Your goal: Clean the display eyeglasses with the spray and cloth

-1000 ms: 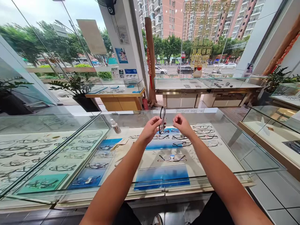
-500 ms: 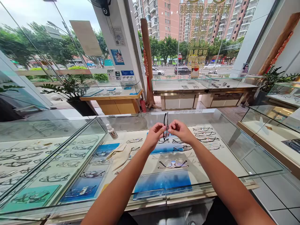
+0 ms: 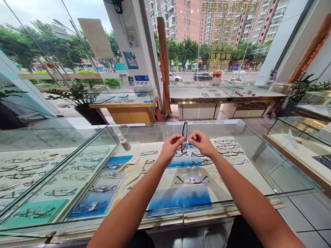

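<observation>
A pair of dark-rimmed eyeglasses [image 3: 184,132] is held upright above the glass counter, seen nearly edge-on. My left hand [image 3: 171,147] pinches its rim between thumb and fingers. Close on the other side is my right hand [image 3: 201,143], its thumb and fingertips pressed together beside the lenses. Whether those fingertips grip part of the frame is too small to tell. Below, under the glass, lie more eyeglasses [image 3: 192,179] in a row facing me. A beige cloth [image 3: 133,169] rests left of my left forearm, and a small white spray bottle [image 3: 124,142] stands farther back.
The glass display counter [image 3: 183,215] spans the front, with several eyeglasses and a blue panel [image 3: 179,200] inside. Another glass case joins it on the left. More showcases [image 3: 199,93] stand by the window, with a wooden post [image 3: 163,69] and a potted plant [image 3: 86,103].
The eyeglasses have moved slightly up and right in view with my left hand. My right fingertips have shifted a little away from the lenses. The camera view has shifted slightly.
</observation>
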A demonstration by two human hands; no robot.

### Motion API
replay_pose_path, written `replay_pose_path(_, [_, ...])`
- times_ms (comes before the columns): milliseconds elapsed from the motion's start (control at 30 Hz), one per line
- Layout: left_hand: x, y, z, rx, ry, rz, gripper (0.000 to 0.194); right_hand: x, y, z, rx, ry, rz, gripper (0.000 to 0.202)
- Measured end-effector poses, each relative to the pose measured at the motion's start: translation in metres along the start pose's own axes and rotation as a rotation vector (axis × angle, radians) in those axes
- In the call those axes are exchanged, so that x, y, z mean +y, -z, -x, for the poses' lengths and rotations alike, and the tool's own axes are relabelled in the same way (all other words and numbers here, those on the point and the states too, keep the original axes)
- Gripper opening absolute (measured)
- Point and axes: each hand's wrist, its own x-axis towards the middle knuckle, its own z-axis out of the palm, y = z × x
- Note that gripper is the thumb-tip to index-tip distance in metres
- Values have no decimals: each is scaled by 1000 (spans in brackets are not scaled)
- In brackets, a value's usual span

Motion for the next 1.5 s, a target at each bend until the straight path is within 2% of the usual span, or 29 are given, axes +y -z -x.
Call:
replay_pose_path(333, [-4, 3, -3, 5, -33, 10, 58, -9, -4, 2, 54, 50, -21, 64])
replay_pose_path(533, [-9, 4, -5, -3, -23, -6, 61, -14, -7, 3, 72, 34, 6, 65])
replay_pose_path(967, [0, -4, 2, -51, -60, -72, 64, -10, -8, 3, 54, 33, 8, 59])
replay_pose_path(1300, [-5, 1, -2, -44, -33, -48, 64, -10, -4, 0, 71, 35, 19, 52])
replay_pose_path(1400, [-5, 5, -4, -33, -16, -30, 63, -11, -2, 0, 120, 52, 43, 47])
replay_pose_path(1500, [-5, 10, -6, -17, -12, -47, 62, -13, 2, 2, 251, 106, 187, 32])
